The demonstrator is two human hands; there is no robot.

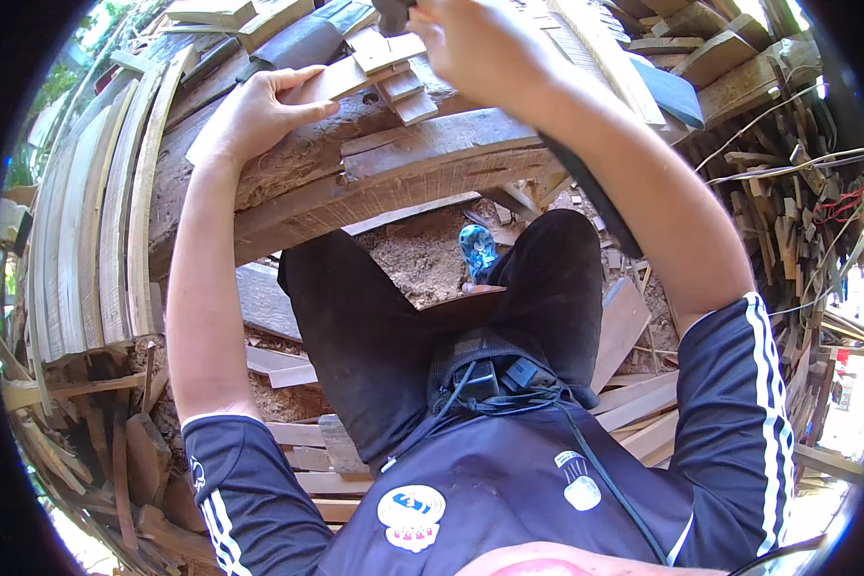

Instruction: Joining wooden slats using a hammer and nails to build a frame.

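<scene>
My left hand [259,113] reaches over the timber bench, its thumb and fingers closed on a pale flat wooden strip [328,84]. The strip's far end meets a small stack of wooden blocks [401,84] on the beam. Up at the top edge my right hand [456,43] is closed and slightly blurred, just beyond those blocks. Beside its fingers shows a dark tool [391,13], cut off by the frame, so its kind cannot be made out.
A thick beam [288,216] runs in front of my knees. Long pale slats [101,221] are lined up on the left. More planks [600,58] lie at the upper right, beside a large pile of offcuts [782,202]. A blue patterned sandal [477,252] shows on the sawdust-covered ground.
</scene>
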